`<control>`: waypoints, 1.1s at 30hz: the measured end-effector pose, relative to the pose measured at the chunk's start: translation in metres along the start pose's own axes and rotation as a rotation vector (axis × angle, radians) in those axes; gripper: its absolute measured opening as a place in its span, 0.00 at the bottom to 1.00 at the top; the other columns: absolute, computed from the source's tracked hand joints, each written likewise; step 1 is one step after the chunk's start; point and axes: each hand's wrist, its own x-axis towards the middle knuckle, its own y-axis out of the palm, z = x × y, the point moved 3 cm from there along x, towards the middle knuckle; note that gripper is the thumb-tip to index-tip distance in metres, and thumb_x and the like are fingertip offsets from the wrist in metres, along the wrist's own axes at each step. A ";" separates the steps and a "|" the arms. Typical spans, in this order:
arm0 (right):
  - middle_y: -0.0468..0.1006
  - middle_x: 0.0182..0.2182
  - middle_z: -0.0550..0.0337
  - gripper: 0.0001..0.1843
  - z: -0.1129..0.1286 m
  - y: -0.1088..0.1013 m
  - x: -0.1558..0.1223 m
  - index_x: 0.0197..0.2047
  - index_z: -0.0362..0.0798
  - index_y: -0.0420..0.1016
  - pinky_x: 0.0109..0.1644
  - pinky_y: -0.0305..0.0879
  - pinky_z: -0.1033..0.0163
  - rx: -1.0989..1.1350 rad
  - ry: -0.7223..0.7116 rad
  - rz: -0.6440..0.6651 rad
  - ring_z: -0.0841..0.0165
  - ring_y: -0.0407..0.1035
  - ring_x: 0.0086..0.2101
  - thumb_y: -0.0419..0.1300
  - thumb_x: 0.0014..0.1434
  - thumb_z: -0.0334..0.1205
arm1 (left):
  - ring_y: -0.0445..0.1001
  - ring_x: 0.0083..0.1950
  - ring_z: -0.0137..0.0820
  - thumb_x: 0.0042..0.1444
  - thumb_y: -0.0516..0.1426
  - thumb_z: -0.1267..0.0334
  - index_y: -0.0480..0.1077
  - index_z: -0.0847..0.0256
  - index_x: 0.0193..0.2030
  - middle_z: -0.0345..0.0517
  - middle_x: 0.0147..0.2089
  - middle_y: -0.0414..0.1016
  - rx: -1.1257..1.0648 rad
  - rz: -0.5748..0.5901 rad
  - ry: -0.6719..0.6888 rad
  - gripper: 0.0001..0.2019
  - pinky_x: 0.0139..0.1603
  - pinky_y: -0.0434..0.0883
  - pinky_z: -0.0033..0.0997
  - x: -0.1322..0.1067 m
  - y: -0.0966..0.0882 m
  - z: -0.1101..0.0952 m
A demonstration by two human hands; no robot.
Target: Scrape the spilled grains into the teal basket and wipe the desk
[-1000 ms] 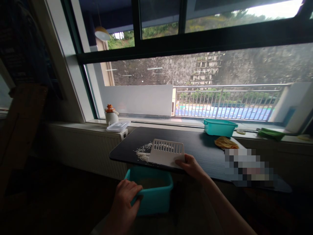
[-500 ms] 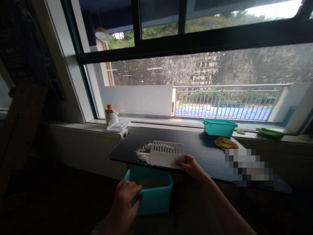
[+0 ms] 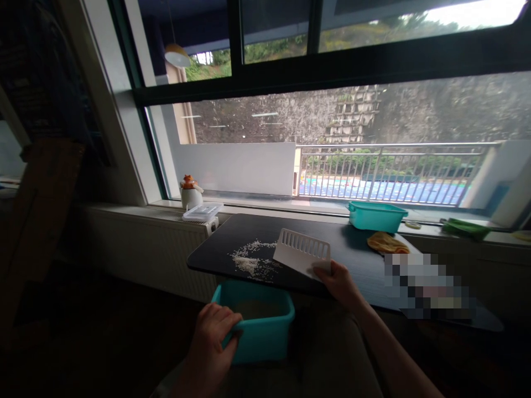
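My right hand grips the lower right corner of a white slotted plastic scraper, which stands tilted on the black table. To the scraper's left a patch of white grains lies spread on the table near its front edge. My left hand is closed on the near left rim of a teal plastic bin, held just below the table's front edge under the grains. The bin seems to hold some pale material at its bottom.
A second teal bin and a yellow cloth sit at the table's far right. On the window sill stand a white cup with an orange figure, a clear plastic box and a green item. A blurred-out patch covers the table's right end.
My right hand has moved the scraper to the right, off the grains, so more of the white grains now show on the table. My left hand and the bin have stayed put.
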 end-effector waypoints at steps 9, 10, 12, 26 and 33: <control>0.82 0.38 0.51 0.18 0.008 -0.012 -0.029 0.40 0.46 0.79 0.46 0.71 0.48 -0.001 0.007 0.069 0.52 0.75 0.40 0.66 0.49 0.49 | 0.74 0.36 0.36 0.49 0.56 0.71 0.75 0.55 0.34 0.41 0.32 0.77 -0.015 -0.004 -0.007 0.09 0.47 0.73 0.46 0.000 0.000 -0.003; 0.82 0.39 0.51 0.19 0.009 -0.012 -0.031 0.41 0.46 0.78 0.47 0.71 0.48 0.015 0.007 0.100 0.52 0.75 0.41 0.66 0.50 0.49 | 0.74 0.36 0.36 0.49 0.56 0.71 0.75 0.55 0.34 0.41 0.32 0.77 -0.016 0.002 -0.009 0.09 0.47 0.73 0.46 0.000 0.000 -0.003; 0.81 0.41 0.50 0.20 0.009 -0.012 -0.034 0.43 0.46 0.78 0.48 0.71 0.48 0.036 0.002 0.152 0.52 0.74 0.42 0.65 0.51 0.50 | 0.75 0.36 0.36 0.49 0.56 0.71 0.75 0.56 0.34 0.42 0.32 0.77 -0.022 0.011 -0.008 0.09 0.46 0.73 0.46 0.001 0.000 -0.004; 0.82 0.37 0.54 0.16 0.015 -0.016 -0.024 0.41 0.47 0.79 0.42 0.72 0.53 -0.055 -0.042 0.172 0.55 0.75 0.38 0.63 0.52 0.47 | 0.74 0.36 0.37 0.50 0.55 0.71 0.75 0.56 0.34 0.42 0.31 0.76 -0.017 0.014 -0.001 0.08 0.45 0.73 0.47 0.001 -0.002 -0.005; 0.82 0.28 0.55 0.12 0.004 -0.020 0.001 0.31 0.46 0.78 0.38 0.70 0.52 -0.206 -0.058 0.007 0.54 0.75 0.33 0.62 0.49 0.45 | 0.74 0.36 0.37 0.49 0.55 0.72 0.74 0.56 0.34 0.41 0.31 0.76 -0.013 -0.003 0.025 0.10 0.44 0.75 0.49 0.001 -0.002 -0.005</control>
